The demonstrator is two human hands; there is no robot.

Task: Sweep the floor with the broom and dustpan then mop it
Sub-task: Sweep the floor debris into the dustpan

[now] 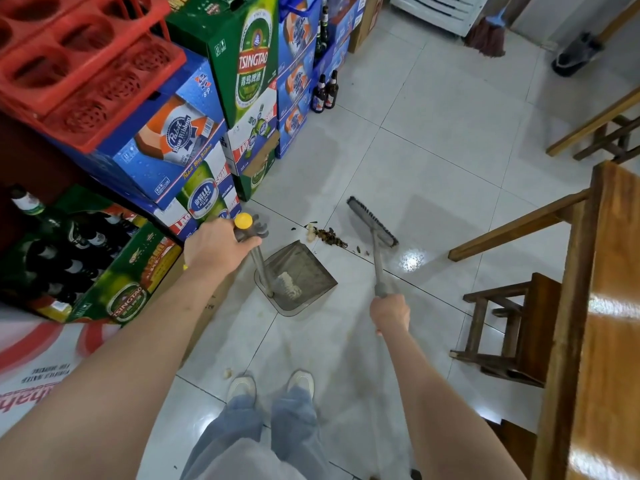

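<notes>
Broom [373, 226] handle gripped by right hand [389, 314], shaft running toward eleven o'clock, bristle head beside debris [327, 234]; left hand [216, 249] curls round upright dustpan [299, 275] handle, pan mouth facing one o'clock

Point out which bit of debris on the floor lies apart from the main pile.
The pale scrap by the left shoe; the other debris sits between broom head and dustpan.
</notes>
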